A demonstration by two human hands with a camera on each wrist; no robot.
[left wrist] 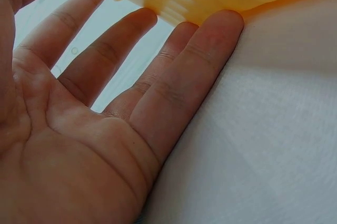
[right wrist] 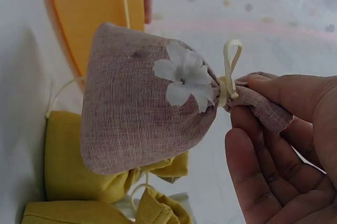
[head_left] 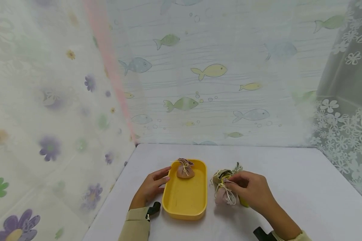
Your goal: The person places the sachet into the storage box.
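One mauve bag with a white flower is in the right hand, neck pinched narrowly between thumb and fingers, right of the yellow tray. The left hand lays straight fingers against the tray's left side — no grip. A brownish bag sits at its far end. Loose cords (looped, thin) could snag the mustard bags close by — dragging one along.
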